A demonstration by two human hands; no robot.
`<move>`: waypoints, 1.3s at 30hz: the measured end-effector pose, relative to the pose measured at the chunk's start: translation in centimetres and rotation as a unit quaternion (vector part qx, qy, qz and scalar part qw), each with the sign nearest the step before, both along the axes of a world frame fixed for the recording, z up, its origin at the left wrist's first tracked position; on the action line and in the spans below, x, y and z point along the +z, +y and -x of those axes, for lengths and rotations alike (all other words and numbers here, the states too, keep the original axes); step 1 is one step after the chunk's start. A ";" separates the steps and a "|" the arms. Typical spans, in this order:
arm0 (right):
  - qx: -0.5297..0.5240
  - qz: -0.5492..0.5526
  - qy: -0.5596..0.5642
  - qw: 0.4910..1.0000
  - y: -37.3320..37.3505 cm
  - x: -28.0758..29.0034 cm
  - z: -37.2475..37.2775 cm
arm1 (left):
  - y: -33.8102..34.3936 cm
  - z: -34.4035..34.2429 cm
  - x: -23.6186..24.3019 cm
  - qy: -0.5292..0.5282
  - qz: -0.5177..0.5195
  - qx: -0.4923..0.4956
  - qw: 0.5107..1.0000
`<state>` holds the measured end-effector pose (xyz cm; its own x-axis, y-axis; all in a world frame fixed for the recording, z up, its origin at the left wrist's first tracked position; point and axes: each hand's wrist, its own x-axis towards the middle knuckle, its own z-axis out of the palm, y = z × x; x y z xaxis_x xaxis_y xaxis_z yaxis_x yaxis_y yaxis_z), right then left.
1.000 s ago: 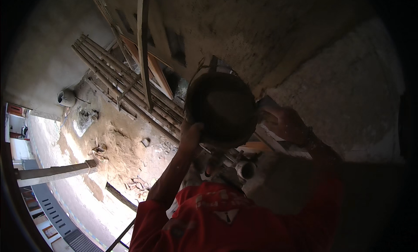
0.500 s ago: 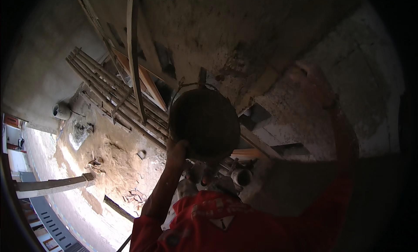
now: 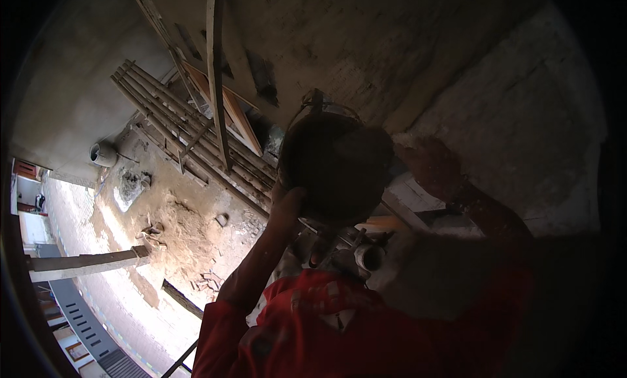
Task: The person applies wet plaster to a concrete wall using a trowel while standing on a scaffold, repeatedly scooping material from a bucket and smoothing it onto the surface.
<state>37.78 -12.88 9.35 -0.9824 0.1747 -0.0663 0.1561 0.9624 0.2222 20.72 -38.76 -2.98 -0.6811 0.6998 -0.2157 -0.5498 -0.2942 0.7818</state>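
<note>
A dark bucket (image 3: 333, 172) with a raised wire handle is in front of me, high above the littered floor; its contents are dark and hard to make out. My left hand (image 3: 287, 205) is closed on the near left side of its rim. On the right, my right hand (image 3: 431, 165) is closed and smeared by motion, holding what looks like a grey trowel (image 3: 377, 143) at the bucket's right edge.
A rough plastered wall (image 3: 503, 103) lies ahead and right. Several bamboo poles (image 3: 176, 130) and upright timbers (image 3: 216, 77) stand to the left. Below are rubble (image 3: 209, 280), a sand heap (image 3: 173, 228), a drum (image 3: 102, 154), a concrete beam (image 3: 78, 265) and a small pot (image 3: 369, 256).
My right hand was raised along the wall half a second ago and is now down at the bucket. The bucket and my left hand have shifted up and right in the view since then.
</note>
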 end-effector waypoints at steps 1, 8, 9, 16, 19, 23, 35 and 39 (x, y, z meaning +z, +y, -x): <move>-0.008 -0.022 -0.028 0.999 -0.5 -1.1 0.9 | 0.2 -0.1 0.5 0.004 -0.009 0.003 1.000; 0.104 0.192 -0.008 0.976 -0.5 -10.3 -0.2 | 0.7 -0.4 1.0 0.012 0.040 -0.011 0.999; 0.162 0.216 0.066 0.961 -0.1 -10.2 -1.2 | 0.4 -0.3 1.1 0.016 0.064 -0.015 0.998; 0.010 0.310 0.050 0.949 -2.1 -2.0 -0.8 | 0.1 -0.1 1.0 0.024 0.059 0.005 0.998; -0.036 0.326 0.045 0.944 -2.1 3.1 -0.4 | -0.1 0.2 1.0 -0.030 0.156 0.014 0.987; 0.034 0.318 0.092 0.943 -2.5 10.2 0.7 | -1.3 0.6 0.7 0.009 0.097 0.015 0.995; -0.256 0.069 0.350 0.898 8.2 20.9 -0.7 | -1.7 0.6 -0.2 -0.022 0.181 0.008 0.983; -0.209 -0.003 0.263 0.942 8.1 21.7 -0.5 | -0.8 0.3 0.4 -0.019 0.135 0.055 0.989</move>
